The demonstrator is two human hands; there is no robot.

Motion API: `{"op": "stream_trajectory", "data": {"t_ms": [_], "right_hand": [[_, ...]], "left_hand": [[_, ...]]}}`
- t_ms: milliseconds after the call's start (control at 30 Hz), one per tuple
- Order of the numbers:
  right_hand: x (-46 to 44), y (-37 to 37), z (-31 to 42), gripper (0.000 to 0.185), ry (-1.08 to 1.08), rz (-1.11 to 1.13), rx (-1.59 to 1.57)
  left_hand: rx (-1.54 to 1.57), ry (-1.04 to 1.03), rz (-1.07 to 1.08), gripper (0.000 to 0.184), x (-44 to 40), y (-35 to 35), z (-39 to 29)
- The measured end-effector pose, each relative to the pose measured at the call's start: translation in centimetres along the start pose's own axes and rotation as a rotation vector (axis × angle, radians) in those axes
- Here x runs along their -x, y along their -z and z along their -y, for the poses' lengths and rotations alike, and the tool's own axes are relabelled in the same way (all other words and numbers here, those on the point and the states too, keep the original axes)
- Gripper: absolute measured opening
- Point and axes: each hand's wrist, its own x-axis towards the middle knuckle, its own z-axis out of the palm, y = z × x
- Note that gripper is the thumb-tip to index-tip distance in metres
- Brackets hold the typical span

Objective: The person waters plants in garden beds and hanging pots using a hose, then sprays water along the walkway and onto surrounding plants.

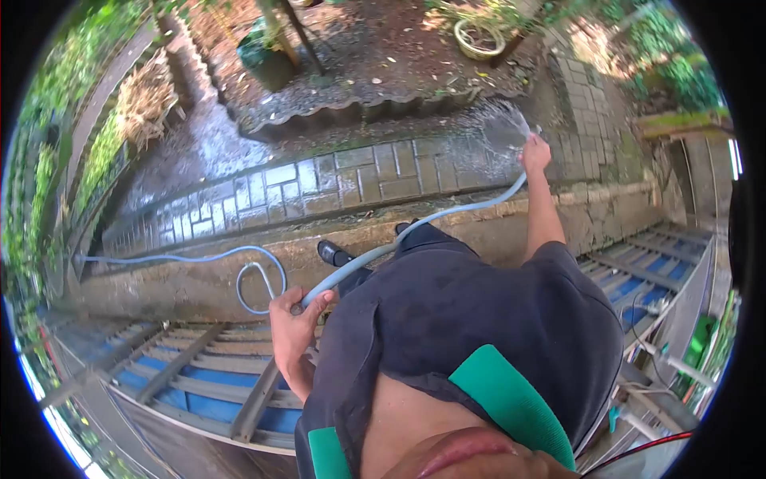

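A light blue hose (467, 207) runs across the front of my body from one hand to the other. My right hand (536, 153), on an outstretched arm, is closed on the hose's far end, where water (504, 128) sprays out over the ground. Near my waist, my left hand (297, 319) is wrapped round a lower part of the hose, thumb along it. Another stretch of blue hose (257, 279) lies looped on the concrete ledge to the left. Wet paving bricks (283, 188) shine beyond the ledge.
A wavy border (335, 117) edges the soil bed. Farther back stand a dark green pot (267, 60) and a pale round basket (479, 40). Dry straw (146, 100) is at the upper left. Metal slats (179, 363) over blue sheeting flank me. My shoe (333, 254) is at the ledge.
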Motion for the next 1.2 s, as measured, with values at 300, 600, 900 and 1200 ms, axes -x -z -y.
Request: {"op": "stream_trajectory", "data": {"t_ms": [300,600,900,1200], "right_hand": [[-10.3,6.6,7.9,0.026,0.122,0.222,-0.033],[-7.5,8.2,10.1,0.026,0.132,0.201,-0.019],[-6.7,9.0,11.6,0.025,0.134,0.189,0.07],[-5.3,9.5,13.4,0.028,0.198,0.21,0.117]], "left_hand": [[-0.119,-0.086,0.192,0.032,0.7,-9.1,-7.3],[-0.174,-0.099,0.156,0.03,2.6,-8.3,-8.5],[-0.102,-0.127,0.099,0.03,4.3,-6.1,-5.7],[-0.068,-0.127,0.096,0.03,5.1,-5.3,-4.3]]}}
